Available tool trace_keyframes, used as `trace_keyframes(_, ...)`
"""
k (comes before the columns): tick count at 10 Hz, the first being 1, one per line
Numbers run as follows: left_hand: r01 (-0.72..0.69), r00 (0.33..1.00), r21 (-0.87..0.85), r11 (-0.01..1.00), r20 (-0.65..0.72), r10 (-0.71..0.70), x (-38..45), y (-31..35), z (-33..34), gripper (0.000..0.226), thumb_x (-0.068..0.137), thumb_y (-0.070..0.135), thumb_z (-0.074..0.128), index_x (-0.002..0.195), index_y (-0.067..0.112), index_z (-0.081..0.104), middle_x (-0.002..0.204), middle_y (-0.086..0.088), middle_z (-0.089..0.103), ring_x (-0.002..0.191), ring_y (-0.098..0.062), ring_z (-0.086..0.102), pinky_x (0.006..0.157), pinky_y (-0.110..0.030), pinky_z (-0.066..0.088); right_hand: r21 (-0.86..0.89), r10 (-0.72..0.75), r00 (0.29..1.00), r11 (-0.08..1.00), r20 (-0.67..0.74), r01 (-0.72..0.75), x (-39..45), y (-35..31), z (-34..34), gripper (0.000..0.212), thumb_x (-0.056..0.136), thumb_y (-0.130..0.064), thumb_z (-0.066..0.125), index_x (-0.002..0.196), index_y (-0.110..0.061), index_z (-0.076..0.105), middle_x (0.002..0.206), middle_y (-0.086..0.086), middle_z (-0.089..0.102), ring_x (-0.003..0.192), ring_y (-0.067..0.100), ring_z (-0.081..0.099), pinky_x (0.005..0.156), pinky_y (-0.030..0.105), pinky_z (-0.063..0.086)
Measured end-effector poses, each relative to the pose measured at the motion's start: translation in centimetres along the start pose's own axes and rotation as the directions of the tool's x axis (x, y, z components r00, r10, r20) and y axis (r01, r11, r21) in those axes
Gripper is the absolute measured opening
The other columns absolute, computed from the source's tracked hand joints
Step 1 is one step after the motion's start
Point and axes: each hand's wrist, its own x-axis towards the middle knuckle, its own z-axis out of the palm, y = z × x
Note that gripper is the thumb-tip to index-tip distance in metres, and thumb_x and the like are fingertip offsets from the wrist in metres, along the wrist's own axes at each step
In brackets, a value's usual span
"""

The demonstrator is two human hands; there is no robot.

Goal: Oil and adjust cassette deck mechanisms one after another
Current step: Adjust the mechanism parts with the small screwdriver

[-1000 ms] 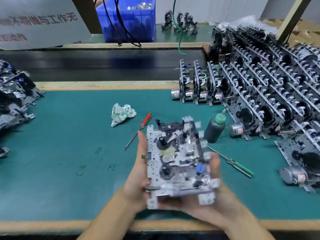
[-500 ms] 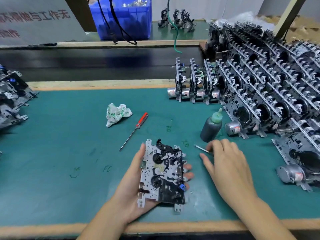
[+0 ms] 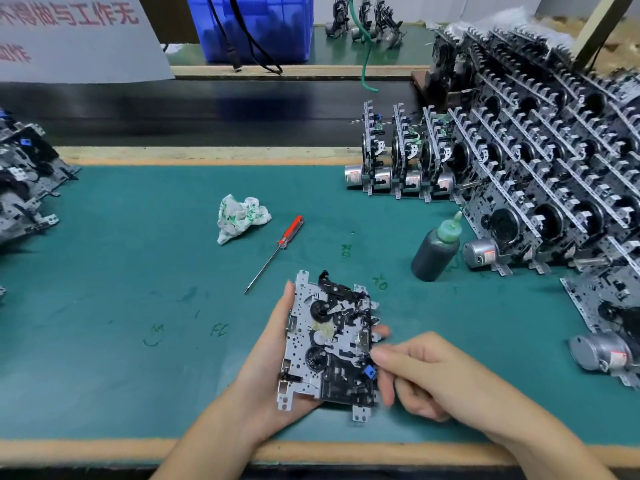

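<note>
Left hand [image 3: 273,362] cradles the mechanism [image 3: 329,344] just above the surface [image 3: 104,271], thumb curled on its left edge. Right hand [image 3: 426,375] pinches something thin at its right side; tool unclear. Adjusting step, likely. Next: oil bottle [image 3: 437,252], standing near.

crumpled rag [image 3: 241,218] on green mat [image 3: 121,271], blue bin [image 3: 252,26], white sign [image 3: 76,36]

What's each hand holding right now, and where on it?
Left hand cradles the cassette mechanism from beneath, thumb along its left edge. Right hand has curled fingertips at its right edge; any tool in them cannot be told.
</note>
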Motion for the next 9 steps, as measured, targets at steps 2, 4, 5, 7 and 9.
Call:
trace_keyframes(2,-0.020,1.000,-0.012,1.000,0.009,0.020,-0.48,0.08,0.41,0.119,0.038,0.077,0.079,0.135,0.014,0.051,0.136,-0.021,0.051,0.126,-0.044,0.046,0.107,-0.060,0.032,0.043,0.020,0.997,0.999,0.074,-0.023,0.10,-0.18,-0.12,0.040,0.080,-0.048,0.050,0.055,-0.020,0.062,0.038,-0.003,0.048,0.030,0.005,0.035,0.035,0.014,0.030)
trace_keyframes(4,0.020,0.999,-0.002,1.000,0.040,-0.020,-0.65,0.20,0.68,0.121,0.035,0.077,0.079,0.134,0.014,0.051,0.136,-0.022,0.051,0.126,-0.044,0.046,0.106,-0.060,0.032,0.120,0.057,0.986,0.990,0.159,-0.076,-0.33,-0.23,-0.18,0.034,0.081,-0.044,0.053,0.060,-0.018,0.062,0.046,0.004,0.058,0.029,0.006,0.042,0.034,0.014,0.033)
trace_keyframes(5,0.020,0.999,-0.017,1.000,0.046,-0.019,-0.66,0.24,0.83,0.121,0.035,0.077,0.080,0.135,0.014,0.051,0.136,-0.022,0.051,0.126,-0.044,0.046,0.107,-0.060,0.031,0.071,0.049,0.990,0.996,0.134,-0.059,-0.62,-0.23,-0.18,0.035,0.082,-0.044,0.049,0.062,-0.019,0.063,0.041,0.000,0.052,0.026,0.003,0.031,0.033,0.013,0.023)
trace_keyframes(7,-0.011,0.999,0.016,1.000,0.040,0.010,-0.91,0.38,1.13,0.120,0.037,0.078,0.079,0.135,0.014,0.051,0.135,-0.020,0.052,0.126,-0.042,0.047,0.107,-0.060,0.031,0.013,0.058,0.996,0.998,0.068,-0.059,-0.51,-0.45,0.34,0.045,0.087,-0.044,0.043,0.054,-0.020,0.061,0.035,-0.005,0.043,0.029,0.004,0.030,0.036,0.014,0.026)
trace_keyframes(9,-0.033,0.999,-0.001,0.999,0.022,0.033,-0.98,0.18,1.40,0.117,0.038,0.078,0.079,0.134,0.016,0.052,0.135,-0.020,0.052,0.125,-0.042,0.047,0.106,-0.060,0.032,-0.030,0.095,0.993,0.995,0.072,-0.093,-0.47,-0.44,0.22,0.056,0.099,-0.035,0.039,0.047,-0.018,0.053,0.033,-0.004,0.043,0.027,0.006,0.031,0.035,0.014,0.028)
